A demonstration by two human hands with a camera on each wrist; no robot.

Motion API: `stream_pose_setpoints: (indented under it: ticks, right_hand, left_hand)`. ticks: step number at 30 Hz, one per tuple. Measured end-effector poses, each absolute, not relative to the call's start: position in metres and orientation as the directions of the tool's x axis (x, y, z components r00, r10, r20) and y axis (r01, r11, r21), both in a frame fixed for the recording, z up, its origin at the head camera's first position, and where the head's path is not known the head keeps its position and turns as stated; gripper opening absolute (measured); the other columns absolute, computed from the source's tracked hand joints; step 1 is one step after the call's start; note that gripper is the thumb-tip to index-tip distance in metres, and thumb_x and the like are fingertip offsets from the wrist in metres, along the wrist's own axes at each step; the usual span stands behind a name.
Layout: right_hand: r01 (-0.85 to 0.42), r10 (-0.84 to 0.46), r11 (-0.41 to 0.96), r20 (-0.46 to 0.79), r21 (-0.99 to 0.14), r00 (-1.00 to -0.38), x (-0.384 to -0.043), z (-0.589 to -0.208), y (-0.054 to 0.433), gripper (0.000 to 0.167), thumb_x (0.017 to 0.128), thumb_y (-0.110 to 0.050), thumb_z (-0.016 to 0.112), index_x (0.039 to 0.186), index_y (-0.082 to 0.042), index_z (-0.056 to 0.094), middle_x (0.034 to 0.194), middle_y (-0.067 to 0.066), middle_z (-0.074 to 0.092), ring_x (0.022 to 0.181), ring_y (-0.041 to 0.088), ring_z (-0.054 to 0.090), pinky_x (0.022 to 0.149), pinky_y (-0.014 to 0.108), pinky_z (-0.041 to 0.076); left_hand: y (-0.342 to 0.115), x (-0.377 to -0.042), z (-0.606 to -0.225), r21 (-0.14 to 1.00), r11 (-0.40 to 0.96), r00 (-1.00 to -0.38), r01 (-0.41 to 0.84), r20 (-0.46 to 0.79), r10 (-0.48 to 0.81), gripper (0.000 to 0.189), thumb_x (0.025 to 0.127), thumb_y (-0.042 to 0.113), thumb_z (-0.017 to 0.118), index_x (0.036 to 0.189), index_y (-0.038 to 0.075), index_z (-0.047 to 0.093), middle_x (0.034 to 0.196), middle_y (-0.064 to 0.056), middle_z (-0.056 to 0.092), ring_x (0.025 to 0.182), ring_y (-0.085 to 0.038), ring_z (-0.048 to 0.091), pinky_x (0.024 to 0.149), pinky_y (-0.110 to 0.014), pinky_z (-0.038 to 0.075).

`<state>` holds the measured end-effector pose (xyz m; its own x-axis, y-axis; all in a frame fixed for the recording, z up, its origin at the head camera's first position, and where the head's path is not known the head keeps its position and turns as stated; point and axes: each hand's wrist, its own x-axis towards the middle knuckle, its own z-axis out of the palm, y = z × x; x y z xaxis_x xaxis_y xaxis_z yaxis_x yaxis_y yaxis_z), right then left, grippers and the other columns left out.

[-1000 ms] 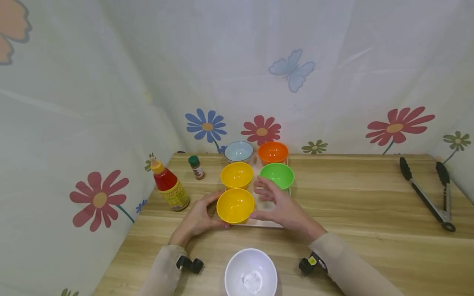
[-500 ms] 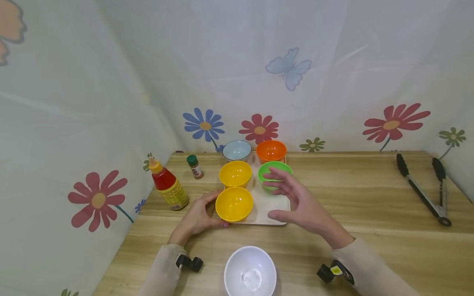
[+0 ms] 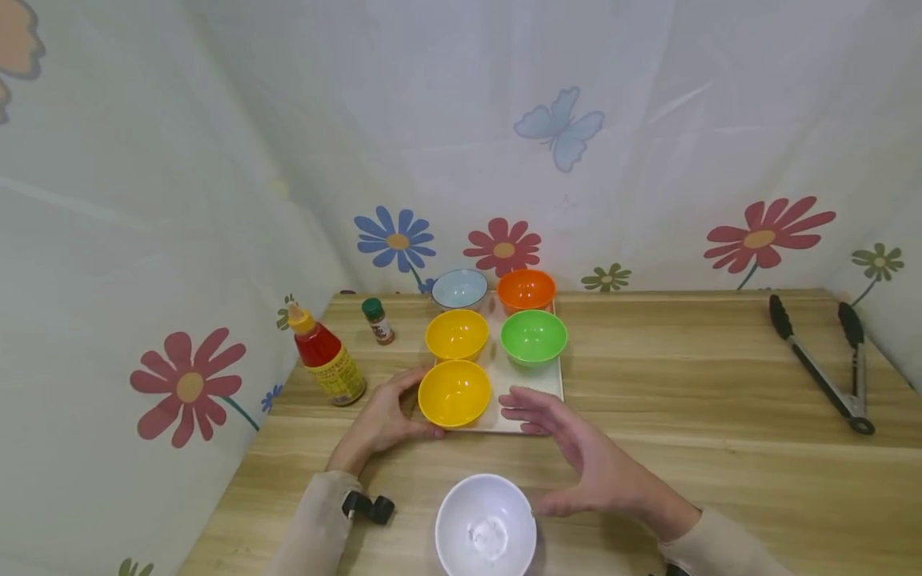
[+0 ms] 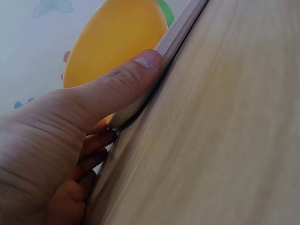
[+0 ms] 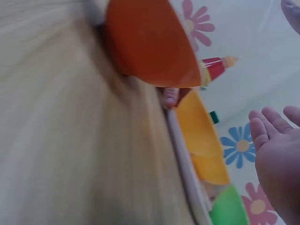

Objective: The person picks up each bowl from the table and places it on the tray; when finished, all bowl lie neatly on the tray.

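My left hand [image 3: 385, 420] holds the near left corner of a white tray [image 3: 513, 412]. In the left wrist view its thumb [image 4: 122, 86] presses on the tray's front edge, and the fingers bend around the side. A yellow bowl [image 3: 454, 394] stands on the tray right beside this hand. My right hand [image 3: 601, 472] is spread and holds nothing; its thumb is close to the right rim of a bowl with a white inside [image 3: 486, 524]. From the right wrist, that bowl's outside [image 5: 150, 42] looks orange. Behind are a second yellow bowl [image 3: 457, 334] and a green bowl [image 3: 534, 338].
At the tray's far end stand a pale blue bowl [image 3: 459, 289] and an orange bowl [image 3: 527, 290]. Left of the tray are a red sauce bottle [image 3: 327, 360] and a green-capped spice jar [image 3: 378, 322]. Tongs [image 3: 828, 372] lie spread at the far right.
My right hand has drawn back from the near yellow bowl, first to the right, then down toward the white-inside bowl. The left hand stays at the tray's corner.
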<state>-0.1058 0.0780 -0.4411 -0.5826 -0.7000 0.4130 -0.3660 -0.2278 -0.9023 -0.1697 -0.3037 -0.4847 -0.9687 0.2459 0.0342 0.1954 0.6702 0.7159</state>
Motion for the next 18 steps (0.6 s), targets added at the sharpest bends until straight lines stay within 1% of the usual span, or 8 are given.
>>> stream_pose_setpoints:
  ticks: [2, 4, 6, 7, 10, 13, 14, 18]
  right_hand:
    - [-0.347, -0.737, -0.216, 0.386, -0.913, -0.556, -0.103, -0.45, 0.078, 0.121, 0.08, -0.004, 0.098, 0.175, -0.008, 0.024, 0.177, 0.013, 0.039, 0.161, 0.037, 0.04, 0.134, 0.036, 0.037]
    - [-0.309, -0.769, -0.179, 0.329, -0.934, -0.548, -0.098, -0.456, 0.077, 0.124, 0.08, -0.01, 0.099, 0.177, -0.015, 0.022, 0.179, 0.008, 0.037, 0.163, 0.036, 0.038, 0.136, 0.04, 0.035]
    - [-0.275, -0.796, -0.137, 0.271, -0.952, -0.541, -0.094, -0.462, 0.076, 0.124, 0.082, -0.017, 0.1, 0.178, -0.021, 0.021, 0.18, 0.004, 0.036, 0.163, 0.038, 0.037, 0.136, 0.047, 0.034]
    - [-0.264, -0.805, -0.119, 0.249, -0.957, -0.539, -0.093, -0.464, 0.075, 0.124, 0.082, -0.02, 0.1, 0.178, -0.022, 0.021, 0.18, 0.004, 0.036, 0.163, 0.039, 0.037, 0.136, 0.049, 0.035]
    - [-0.235, -0.821, -0.081, 0.199, -0.969, -0.535, -0.088, -0.472, 0.074, 0.122, 0.082, -0.021, 0.101, 0.177, -0.025, 0.025, 0.179, 0.006, 0.037, 0.162, 0.039, 0.038, 0.137, 0.046, 0.034]
    - [-0.231, -0.832, -0.074, 0.188, -0.97, -0.521, -0.085, -0.478, 0.072, 0.122, 0.08, -0.019, 0.102, 0.176, -0.022, 0.027, 0.179, 0.013, 0.036, 0.163, 0.036, 0.039, 0.136, 0.032, 0.029]
    - [-0.232, -0.837, -0.072, 0.185, -0.97, -0.515, -0.084, -0.479, 0.071, 0.122, 0.079, -0.018, 0.102, 0.176, -0.022, 0.028, 0.179, 0.014, 0.036, 0.163, 0.035, 0.039, 0.136, 0.029, 0.027]
    - [-0.224, -0.857, -0.029, 0.14, -0.974, -0.497, -0.08, -0.482, 0.068, 0.121, 0.08, -0.023, 0.102, 0.176, -0.024, 0.028, 0.18, 0.009, 0.035, 0.161, 0.025, 0.04, 0.136, 0.026, 0.023]
  left_hand:
    - [-0.304, -0.17, -0.485, 0.716, 0.67, -0.969, 0.194, 0.032, 0.246, 0.11, 0.071, 0.046, 0.108, 0.165, 0.024, 0.055, 0.173, -0.002, 0.05, 0.162, -0.035, 0.043, 0.136, -0.064, 0.029]
    - [-0.304, -0.17, -0.485, 0.718, 0.669, -0.969, 0.193, 0.031, 0.245, 0.109, 0.072, 0.045, 0.107, 0.165, 0.023, 0.055, 0.173, -0.002, 0.05, 0.162, -0.035, 0.043, 0.135, -0.064, 0.029]
    - [-0.304, -0.17, -0.486, 0.716, 0.671, -0.97, 0.192, 0.032, 0.243, 0.109, 0.072, 0.046, 0.107, 0.165, 0.023, 0.055, 0.173, -0.003, 0.05, 0.162, -0.036, 0.043, 0.135, -0.065, 0.029]
    - [-0.304, -0.17, -0.486, 0.714, 0.673, -0.97, 0.193, 0.034, 0.243, 0.109, 0.072, 0.046, 0.107, 0.165, 0.023, 0.055, 0.173, -0.003, 0.05, 0.162, -0.036, 0.043, 0.135, -0.065, 0.029]
    - [-0.303, -0.17, -0.485, 0.711, 0.677, -0.971, 0.19, 0.032, 0.239, 0.109, 0.072, 0.046, 0.107, 0.165, 0.023, 0.055, 0.173, -0.003, 0.05, 0.162, -0.035, 0.043, 0.135, -0.064, 0.029]
    - [-0.303, -0.17, -0.484, 0.715, 0.674, -0.971, 0.188, 0.03, 0.239, 0.109, 0.071, 0.046, 0.107, 0.164, 0.023, 0.056, 0.172, -0.003, 0.051, 0.162, -0.035, 0.044, 0.136, -0.063, 0.029]
    - [-0.303, -0.17, -0.484, 0.717, 0.672, -0.971, 0.186, 0.029, 0.238, 0.108, 0.071, 0.046, 0.108, 0.164, 0.022, 0.056, 0.172, -0.003, 0.051, 0.162, -0.035, 0.044, 0.136, -0.064, 0.029]
    - [-0.303, -0.17, -0.485, 0.718, 0.674, -0.973, 0.176, 0.025, 0.228, 0.108, 0.071, 0.045, 0.108, 0.164, 0.024, 0.057, 0.172, -0.001, 0.052, 0.161, -0.035, 0.044, 0.135, -0.064, 0.029]
